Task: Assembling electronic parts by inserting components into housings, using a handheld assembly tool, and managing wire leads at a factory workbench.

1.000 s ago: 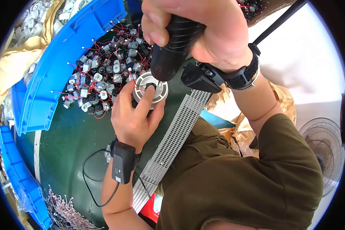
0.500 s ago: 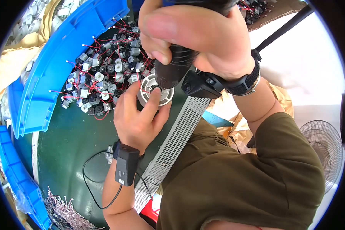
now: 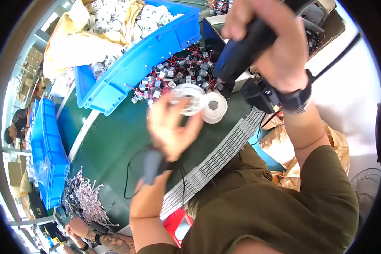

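Hands apart: our R hand (image 3: pixel 279 55) is clamped round a blk driver (image 3: pixel 245 46); our L hand (image 3: pixel 171 129), blurred, has fingers over a white disc (image 3: pixel 193 90) nr the green surface's (image 3: pixel 114 131) perforated edge, can't tell if gripped. White ring (image 3: pixel 221 111) just R of disc.

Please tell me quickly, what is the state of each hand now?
Left hand: fingers at the white disc; too blurred to tell if it grips.
Right hand: closed, holding the black tool.
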`<state>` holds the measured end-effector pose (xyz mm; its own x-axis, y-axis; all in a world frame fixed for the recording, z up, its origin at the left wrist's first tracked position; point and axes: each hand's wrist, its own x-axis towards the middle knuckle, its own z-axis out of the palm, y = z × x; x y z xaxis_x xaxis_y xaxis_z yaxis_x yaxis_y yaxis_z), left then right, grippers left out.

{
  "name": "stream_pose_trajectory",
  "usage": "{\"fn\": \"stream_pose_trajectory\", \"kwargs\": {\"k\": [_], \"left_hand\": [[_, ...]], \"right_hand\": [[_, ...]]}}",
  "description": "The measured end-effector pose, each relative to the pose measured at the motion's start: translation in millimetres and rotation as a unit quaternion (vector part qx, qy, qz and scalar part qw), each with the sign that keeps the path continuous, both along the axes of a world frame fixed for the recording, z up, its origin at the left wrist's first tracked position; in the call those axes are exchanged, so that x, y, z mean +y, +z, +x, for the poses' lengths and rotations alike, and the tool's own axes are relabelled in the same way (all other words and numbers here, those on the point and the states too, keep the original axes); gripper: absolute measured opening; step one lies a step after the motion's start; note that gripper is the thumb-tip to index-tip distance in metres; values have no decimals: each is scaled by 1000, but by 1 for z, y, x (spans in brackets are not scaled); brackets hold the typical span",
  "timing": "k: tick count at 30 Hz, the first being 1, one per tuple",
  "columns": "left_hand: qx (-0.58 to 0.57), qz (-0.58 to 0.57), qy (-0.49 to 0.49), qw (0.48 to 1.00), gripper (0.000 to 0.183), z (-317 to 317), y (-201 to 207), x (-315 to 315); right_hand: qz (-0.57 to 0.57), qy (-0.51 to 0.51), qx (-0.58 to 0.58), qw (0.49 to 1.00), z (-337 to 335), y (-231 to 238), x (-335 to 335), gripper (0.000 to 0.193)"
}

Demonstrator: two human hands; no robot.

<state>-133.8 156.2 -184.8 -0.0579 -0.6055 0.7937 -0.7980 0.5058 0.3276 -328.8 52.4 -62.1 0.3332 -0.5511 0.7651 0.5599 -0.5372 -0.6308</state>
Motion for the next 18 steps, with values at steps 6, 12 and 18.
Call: {"fn": "stream_pose_trajectory", "kwargs": {"k": [6,12,18], "left_hand": [[-67,196,290,934,24,159,-10,61],[-207,22,409,888,27,108,26,31],[-126,150,97,976,19,42,29,-60]], "right_hand": [[171,-87,97,977,14,10,22,17],[-176,-60,14,982,15,-23,-21,18],[86,-165,125,975,31,-11,-14,25]]}}
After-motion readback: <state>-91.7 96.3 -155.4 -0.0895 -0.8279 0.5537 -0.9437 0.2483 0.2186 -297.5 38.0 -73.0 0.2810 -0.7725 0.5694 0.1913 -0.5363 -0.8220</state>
